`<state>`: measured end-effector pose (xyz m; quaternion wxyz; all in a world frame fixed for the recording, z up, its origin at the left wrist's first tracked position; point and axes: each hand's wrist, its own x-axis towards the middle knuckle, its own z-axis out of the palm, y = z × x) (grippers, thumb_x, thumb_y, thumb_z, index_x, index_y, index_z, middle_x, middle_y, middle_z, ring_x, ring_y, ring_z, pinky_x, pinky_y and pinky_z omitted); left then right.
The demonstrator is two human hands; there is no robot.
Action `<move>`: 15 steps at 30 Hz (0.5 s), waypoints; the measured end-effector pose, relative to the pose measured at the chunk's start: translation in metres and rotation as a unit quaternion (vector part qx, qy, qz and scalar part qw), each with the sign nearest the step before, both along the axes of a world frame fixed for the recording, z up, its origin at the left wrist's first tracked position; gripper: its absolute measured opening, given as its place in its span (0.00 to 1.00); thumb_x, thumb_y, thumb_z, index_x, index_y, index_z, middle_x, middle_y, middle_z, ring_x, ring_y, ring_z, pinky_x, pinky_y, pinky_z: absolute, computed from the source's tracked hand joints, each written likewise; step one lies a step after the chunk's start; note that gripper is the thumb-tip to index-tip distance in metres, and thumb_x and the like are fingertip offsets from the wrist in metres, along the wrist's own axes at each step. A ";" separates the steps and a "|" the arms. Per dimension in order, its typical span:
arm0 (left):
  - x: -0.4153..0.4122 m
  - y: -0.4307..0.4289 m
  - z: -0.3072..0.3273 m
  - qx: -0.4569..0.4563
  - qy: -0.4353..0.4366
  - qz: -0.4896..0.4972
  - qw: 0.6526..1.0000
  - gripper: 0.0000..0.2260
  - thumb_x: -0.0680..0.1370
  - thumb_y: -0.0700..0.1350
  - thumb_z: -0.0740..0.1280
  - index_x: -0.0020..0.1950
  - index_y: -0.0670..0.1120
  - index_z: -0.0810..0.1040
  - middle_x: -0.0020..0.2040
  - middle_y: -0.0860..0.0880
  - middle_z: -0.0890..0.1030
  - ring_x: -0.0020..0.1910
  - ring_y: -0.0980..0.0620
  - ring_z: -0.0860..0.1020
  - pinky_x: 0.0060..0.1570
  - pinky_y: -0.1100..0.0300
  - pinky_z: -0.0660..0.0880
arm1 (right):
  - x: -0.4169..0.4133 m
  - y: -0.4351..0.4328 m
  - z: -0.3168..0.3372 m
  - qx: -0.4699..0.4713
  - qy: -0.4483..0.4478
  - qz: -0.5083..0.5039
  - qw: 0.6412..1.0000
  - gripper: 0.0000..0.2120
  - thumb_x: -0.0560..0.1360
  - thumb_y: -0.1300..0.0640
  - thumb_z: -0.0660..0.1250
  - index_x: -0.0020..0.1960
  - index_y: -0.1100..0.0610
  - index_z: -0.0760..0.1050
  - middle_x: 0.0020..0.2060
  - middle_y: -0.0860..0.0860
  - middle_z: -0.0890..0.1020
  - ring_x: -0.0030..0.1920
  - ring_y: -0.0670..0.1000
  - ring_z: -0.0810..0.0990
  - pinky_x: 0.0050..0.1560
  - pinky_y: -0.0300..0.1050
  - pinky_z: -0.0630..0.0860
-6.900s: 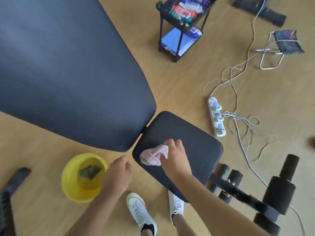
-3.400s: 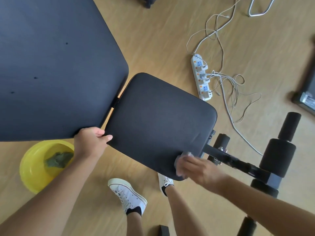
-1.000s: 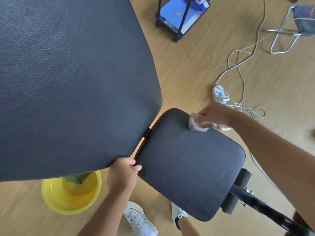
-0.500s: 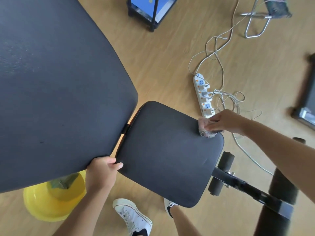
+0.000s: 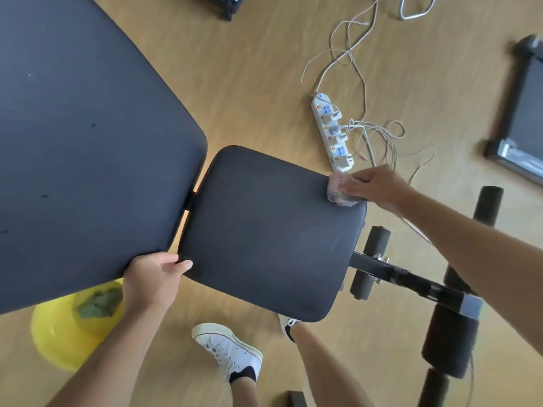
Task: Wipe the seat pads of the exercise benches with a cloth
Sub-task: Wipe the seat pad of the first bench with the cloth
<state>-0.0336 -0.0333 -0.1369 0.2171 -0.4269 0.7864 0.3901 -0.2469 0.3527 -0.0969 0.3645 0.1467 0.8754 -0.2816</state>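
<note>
A black seat pad fills the middle of the view, joined at its left to the large black back pad. My right hand presses a pale pink cloth against the seat pad's far right corner. My left hand grips the near corner of the back pad, thumb reaching over the gap toward the seat pad.
A yellow basin with a green cloth sits on the wooden floor under the back pad. A white power strip with tangled cables lies beyond the seat. Black foam rollers and the bench frame extend right. My white shoes stand below.
My right hand has slid the cloth along the seat pad's far edge to its right corner. My left hand stays on the back pad's corner.
</note>
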 end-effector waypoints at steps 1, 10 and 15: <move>0.001 -0.001 -0.001 0.002 -0.002 0.006 1.000 0.15 0.71 0.47 0.79 0.54 0.42 0.87 0.41 0.44 0.89 0.43 0.39 0.87 0.52 0.41 0.83 | 0.019 0.019 0.003 0.005 0.009 -0.054 0.998 0.11 0.73 0.50 0.80 0.40 0.58 0.86 0.29 0.48 0.72 0.34 0.50 0.67 0.37 0.42 0.61; 0.003 -0.003 -0.008 0.020 -0.012 0.024 0.999 0.17 0.70 0.45 0.81 0.56 0.41 0.86 0.42 0.45 0.88 0.41 0.43 0.88 0.53 0.40 0.83 | 0.208 -0.019 -0.003 -0.002 -0.001 -0.294 0.956 0.22 0.77 0.55 0.75 0.30 0.59 0.70 0.22 0.46 0.67 0.25 0.45 0.62 0.29 0.41 0.59; 0.000 -0.001 -0.004 0.048 -0.017 0.040 0.998 0.17 0.72 0.41 0.80 0.59 0.38 0.84 0.40 0.45 0.85 0.41 0.43 0.87 0.53 0.42 0.83 | 0.114 -0.005 -0.004 -0.012 0.102 -0.358 0.928 0.20 0.74 0.47 0.77 0.29 0.52 0.74 0.24 0.47 0.66 0.29 0.50 0.61 0.33 0.41 0.61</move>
